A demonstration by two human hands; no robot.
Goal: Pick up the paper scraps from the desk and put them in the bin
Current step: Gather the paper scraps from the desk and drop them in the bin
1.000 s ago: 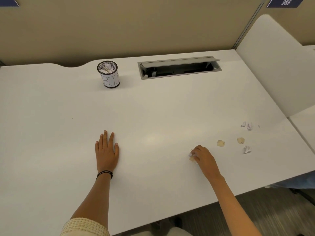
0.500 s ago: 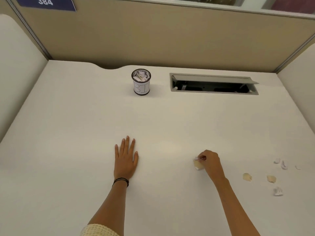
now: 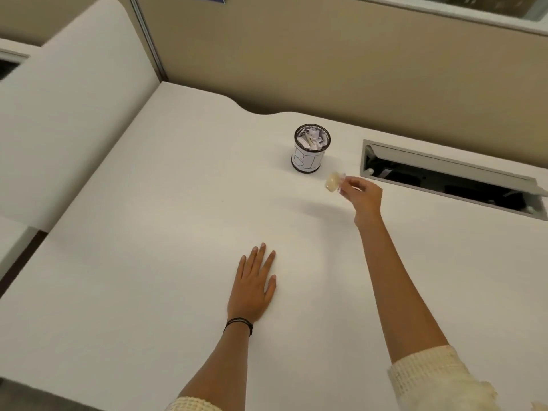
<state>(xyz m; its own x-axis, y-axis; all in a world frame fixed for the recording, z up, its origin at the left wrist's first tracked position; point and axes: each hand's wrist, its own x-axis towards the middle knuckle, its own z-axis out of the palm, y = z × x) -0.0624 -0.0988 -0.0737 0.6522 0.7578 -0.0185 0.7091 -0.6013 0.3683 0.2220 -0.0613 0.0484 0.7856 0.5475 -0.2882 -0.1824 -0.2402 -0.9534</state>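
Paper scrap (image 3: 332,181) is pinched in the right hand's (image 3: 362,194) fingertips — the bin (image 3: 310,152) lies just up-left, farther off — while the left hand (image 3: 254,286) is laid flat, empty.

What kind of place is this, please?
Probably an office or study cubicle: a white desk enclosed by beige partition panels, with an open cable tray set into the top.
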